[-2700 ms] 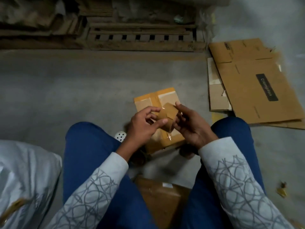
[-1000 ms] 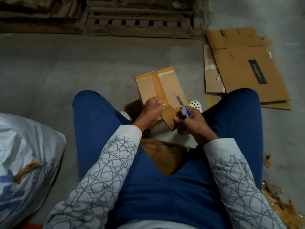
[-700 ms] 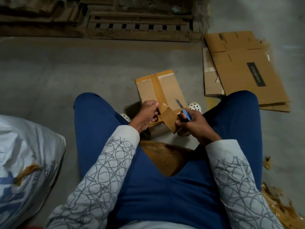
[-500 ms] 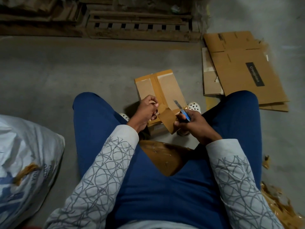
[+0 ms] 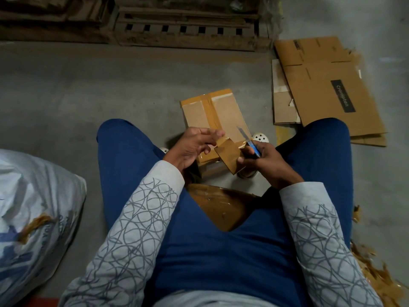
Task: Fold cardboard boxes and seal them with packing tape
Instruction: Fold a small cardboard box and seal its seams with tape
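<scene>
A small cardboard box (image 5: 212,114), taped down its middle seam, lies on the floor between my feet. Just above its near end, my right hand (image 5: 267,162) grips a brown tape roll (image 5: 230,156) together with a blue cutter (image 5: 253,147). The cutter's blade points away from me over the box. My left hand (image 5: 194,145) hovers at the roll's left edge with loosely stretched fingers. Its fingertips reach the roll's top corner, where a bit of tape glints. Whether they touch the tape is unclear.
Flattened cardboard sheets (image 5: 327,89) lie on the floor at the right. A wooden pallet (image 5: 188,29) runs along the back. A white sack (image 5: 33,207) sits at my left. Brown tape scraps (image 5: 376,275) litter the lower right. A brown taped piece (image 5: 221,209) shows between my legs.
My left hand, which pinched the tape end by the roll, has loosened and its fingers have straightened. My right hand keeps the roll and cutter in about the same place.
</scene>
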